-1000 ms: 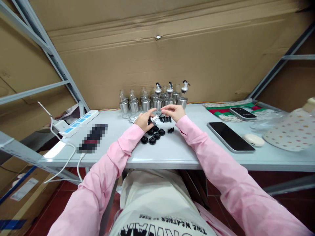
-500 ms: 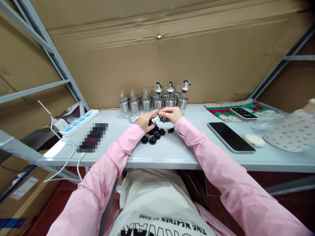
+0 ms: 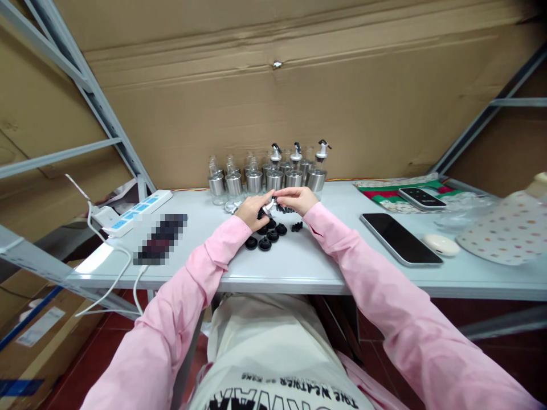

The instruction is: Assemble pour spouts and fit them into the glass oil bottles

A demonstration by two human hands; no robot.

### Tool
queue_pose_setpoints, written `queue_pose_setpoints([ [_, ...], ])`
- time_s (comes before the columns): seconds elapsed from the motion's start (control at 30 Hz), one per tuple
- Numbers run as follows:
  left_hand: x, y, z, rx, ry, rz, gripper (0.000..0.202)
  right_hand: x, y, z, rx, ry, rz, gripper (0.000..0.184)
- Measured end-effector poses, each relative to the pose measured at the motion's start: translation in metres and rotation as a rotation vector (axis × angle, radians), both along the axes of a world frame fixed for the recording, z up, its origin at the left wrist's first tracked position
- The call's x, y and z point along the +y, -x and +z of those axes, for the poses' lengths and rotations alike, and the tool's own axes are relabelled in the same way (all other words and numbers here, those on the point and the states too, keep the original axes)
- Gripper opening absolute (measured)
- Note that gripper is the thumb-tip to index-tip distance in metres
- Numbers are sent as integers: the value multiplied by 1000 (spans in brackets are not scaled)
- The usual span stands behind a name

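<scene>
My left hand (image 3: 253,212) is closed around a silver pourer spout (image 3: 270,207), its bright neck showing between thumb and fingers. At the spout's tip my right hand (image 3: 299,199) pinches a small black flip cap (image 3: 274,198), partly hidden by the fingertips. Below my hands lie several black ribbed stoppers (image 3: 265,243). Small black caps (image 3: 297,226) form a little pile to their right, with more under my right hand. Another silver spout part (image 3: 231,206) rests left of my left hand.
Glass bottles with steel sleeves (image 3: 233,183) stand in rows at the back; three carry pourers (image 3: 296,152). A phone (image 3: 399,239), a white round case (image 3: 441,245) and a dark keypad device (image 3: 422,198) lie right. A power strip (image 3: 139,213) is at left, with cardboard (image 3: 273,114) behind.
The fingers of my right hand have shifted slightly at the spout tip, and the small black cap there shows more clearly. My left hand stays in place around the spout.
</scene>
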State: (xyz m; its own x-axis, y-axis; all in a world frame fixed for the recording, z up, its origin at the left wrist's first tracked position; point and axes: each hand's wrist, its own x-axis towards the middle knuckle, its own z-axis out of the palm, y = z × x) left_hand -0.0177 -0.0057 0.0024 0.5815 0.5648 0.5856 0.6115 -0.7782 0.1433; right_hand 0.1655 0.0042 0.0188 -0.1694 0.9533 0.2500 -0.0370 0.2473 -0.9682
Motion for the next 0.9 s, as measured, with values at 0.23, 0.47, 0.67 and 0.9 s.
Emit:
queue_pose_setpoints([
  [0.23, 0, -1, 0, 14, 7, -1, 61, 1, -1, -1, 43, 30, 66, 36],
  [0.47, -7, -2, 7, -4, 66, 53, 53, 0, 2, -3, 136, 111, 145, 41],
  [0.67, -12, -5, 10, 18, 113, 135, 57, -2, 5, -8, 156, 286, 417, 32],
  [0.9, -10, -6, 8, 82, 159, 155, 59, -2, 6, -9, 177, 197, 486, 31],
])
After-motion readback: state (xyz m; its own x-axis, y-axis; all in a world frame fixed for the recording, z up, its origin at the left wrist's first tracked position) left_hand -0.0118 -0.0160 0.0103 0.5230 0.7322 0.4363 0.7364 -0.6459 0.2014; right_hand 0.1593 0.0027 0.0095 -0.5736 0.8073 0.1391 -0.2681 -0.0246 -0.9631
